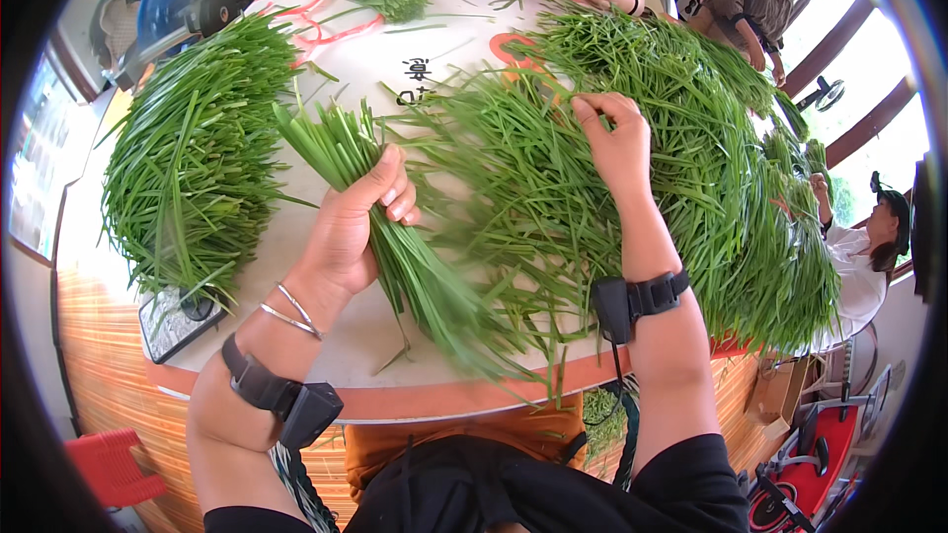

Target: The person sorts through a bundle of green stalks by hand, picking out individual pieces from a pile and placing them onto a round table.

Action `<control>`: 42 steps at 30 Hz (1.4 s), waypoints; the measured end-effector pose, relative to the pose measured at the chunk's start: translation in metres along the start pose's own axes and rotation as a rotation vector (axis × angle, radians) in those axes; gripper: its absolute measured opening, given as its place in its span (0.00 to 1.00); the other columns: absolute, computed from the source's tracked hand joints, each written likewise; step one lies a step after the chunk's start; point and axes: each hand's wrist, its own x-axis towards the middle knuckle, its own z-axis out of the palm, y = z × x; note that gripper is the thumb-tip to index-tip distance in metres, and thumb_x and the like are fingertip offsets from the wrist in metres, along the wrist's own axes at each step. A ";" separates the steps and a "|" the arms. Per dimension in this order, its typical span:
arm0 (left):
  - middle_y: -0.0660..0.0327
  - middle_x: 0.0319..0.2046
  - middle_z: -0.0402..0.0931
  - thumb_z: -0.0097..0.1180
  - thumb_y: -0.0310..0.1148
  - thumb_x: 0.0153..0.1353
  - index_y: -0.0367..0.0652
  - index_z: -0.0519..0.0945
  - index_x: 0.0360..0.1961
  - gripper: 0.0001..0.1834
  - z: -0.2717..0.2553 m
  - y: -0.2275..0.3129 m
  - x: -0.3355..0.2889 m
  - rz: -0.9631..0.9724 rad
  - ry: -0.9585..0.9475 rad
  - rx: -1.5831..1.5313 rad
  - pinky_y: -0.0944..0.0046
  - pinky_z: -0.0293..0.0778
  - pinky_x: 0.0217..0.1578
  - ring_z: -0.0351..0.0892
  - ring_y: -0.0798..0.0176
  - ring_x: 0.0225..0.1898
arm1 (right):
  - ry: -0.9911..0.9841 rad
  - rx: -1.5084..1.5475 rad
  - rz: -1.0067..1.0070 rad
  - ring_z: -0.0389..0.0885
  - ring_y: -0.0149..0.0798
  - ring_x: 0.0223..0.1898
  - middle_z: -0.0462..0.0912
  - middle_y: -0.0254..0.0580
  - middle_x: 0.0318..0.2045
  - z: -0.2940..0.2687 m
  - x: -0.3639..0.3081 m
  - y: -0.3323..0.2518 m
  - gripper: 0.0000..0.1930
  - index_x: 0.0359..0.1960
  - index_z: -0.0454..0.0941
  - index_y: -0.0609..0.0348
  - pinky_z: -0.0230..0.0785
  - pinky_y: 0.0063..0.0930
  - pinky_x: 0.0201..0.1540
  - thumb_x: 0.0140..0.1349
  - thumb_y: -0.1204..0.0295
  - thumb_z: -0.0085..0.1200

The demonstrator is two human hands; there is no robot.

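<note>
While the left hand point(357, 220) is clamping a thick bunch of green stalks point(413, 266) at eight o'clock of the table's point(341, 355) middle, its fingers and thumb are wrapping firmly round the bundle. Blunt ends are poking out toward eleven o'clock, and the long tails are fanning toward five, blurring as they go!

Over between two and three o'clock, the right hand point(620, 143) is hanging at the loose heap point(538, 183), thumb and forefinger sitting close together; whether they're pinching a stalk, I'm not able to tell. A bigger heap point(716, 178) is sprawling at three o'clock, a neater pile point(193, 158) is standing at nine, and red ribbon loops point(341, 33) are lying at eleven.

By my reading, we're watching the gathering and sorting step. The next move is calling for a steady left grip, keeping those blunt ends level, with the right fingertips picking cleanly and not dragging tangled neighbours along.
</note>
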 end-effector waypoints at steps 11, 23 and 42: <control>0.73 0.18 0.55 0.52 0.45 0.62 0.39 0.66 0.54 0.26 0.001 0.000 -0.004 -0.231 0.020 0.038 0.75 0.60 0.28 0.57 0.77 0.21 | -0.431 0.386 -0.141 0.80 0.39 0.32 0.81 0.43 0.29 -0.001 -0.032 -0.087 0.06 0.34 0.81 0.60 0.71 0.30 0.38 0.54 0.74 0.56; 0.67 0.29 0.66 0.50 0.44 0.63 0.45 0.72 0.33 0.14 0.001 -0.001 -0.003 0.042 0.092 0.096 0.71 0.65 0.29 0.65 0.71 0.30 | -0.992 0.263 -0.146 0.78 0.41 0.23 0.79 0.45 0.22 -0.022 -0.029 -0.092 0.06 0.31 0.79 0.63 0.69 0.29 0.28 0.53 0.74 0.56; 0.73 0.16 0.54 0.44 0.46 0.65 0.50 0.65 0.28 0.14 0.005 -0.001 -0.001 0.019 -0.013 0.075 0.71 0.63 0.31 0.57 0.76 0.20 | -0.249 -0.004 0.083 0.79 0.40 0.31 0.80 0.48 0.35 0.001 0.000 0.020 0.12 0.39 0.79 0.64 0.70 0.29 0.37 0.55 0.72 0.54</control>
